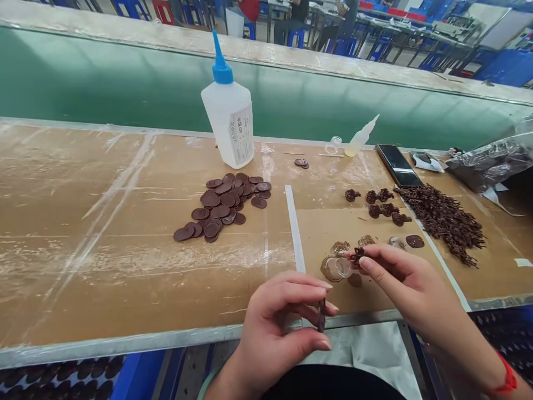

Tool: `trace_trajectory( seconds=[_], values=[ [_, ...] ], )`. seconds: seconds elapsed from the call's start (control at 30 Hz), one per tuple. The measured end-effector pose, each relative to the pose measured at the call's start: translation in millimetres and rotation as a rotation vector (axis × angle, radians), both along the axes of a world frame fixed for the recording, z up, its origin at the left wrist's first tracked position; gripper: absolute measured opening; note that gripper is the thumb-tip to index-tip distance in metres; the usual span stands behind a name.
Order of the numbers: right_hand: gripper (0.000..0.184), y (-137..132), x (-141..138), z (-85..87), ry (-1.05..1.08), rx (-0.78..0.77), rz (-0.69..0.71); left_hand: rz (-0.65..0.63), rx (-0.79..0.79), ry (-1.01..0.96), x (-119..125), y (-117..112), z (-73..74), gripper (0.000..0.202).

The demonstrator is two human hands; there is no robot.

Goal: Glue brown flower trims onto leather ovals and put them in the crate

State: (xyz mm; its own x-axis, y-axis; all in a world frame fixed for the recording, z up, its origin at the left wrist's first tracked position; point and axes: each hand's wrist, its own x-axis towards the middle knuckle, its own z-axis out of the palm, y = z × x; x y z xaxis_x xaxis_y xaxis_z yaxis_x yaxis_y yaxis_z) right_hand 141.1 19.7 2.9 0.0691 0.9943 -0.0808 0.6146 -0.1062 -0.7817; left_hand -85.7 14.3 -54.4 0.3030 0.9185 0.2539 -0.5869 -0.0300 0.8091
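Note:
My left hand (280, 322) pinches a thin brown disc (321, 316) on edge at the table's near rim. My right hand (397, 278) holds a small dark brown spiky piece (357, 255) between its fingertips, just above a small clear glue cap (338, 268) on the cardboard. A heap of several flat brown discs (225, 205) lies at mid-table. A heap of dark spiky pieces (443, 219) lies to the right. Several joined brown pieces (381, 203) sit beyond my right hand.
A big white glue bottle with a blue nozzle (230, 116) stands behind the discs. A small squeeze bottle (360, 138), a black phone (397, 165) and a plastic bag (491, 161) lie at the back right. A green conveyor belt (125, 89) runs behind the table.

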Motion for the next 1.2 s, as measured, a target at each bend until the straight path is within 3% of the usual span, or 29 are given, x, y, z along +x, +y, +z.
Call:
trace_trajectory(
  seconds=[0.5, 1.2],
  values=[
    [0.021, -2.6, -3.7, 3.7, -0.258, 0.088, 0.034, 0.006, -0.001, -0.032, 2.0, -0.7, 5.9, 0.045],
    [0.024, -1.4, -7.4, 5.7, -0.319, 0.061, -0.012, 0.021, 0.006, -0.073, 3.4, -1.1, 6.7, 0.052]
  ],
)
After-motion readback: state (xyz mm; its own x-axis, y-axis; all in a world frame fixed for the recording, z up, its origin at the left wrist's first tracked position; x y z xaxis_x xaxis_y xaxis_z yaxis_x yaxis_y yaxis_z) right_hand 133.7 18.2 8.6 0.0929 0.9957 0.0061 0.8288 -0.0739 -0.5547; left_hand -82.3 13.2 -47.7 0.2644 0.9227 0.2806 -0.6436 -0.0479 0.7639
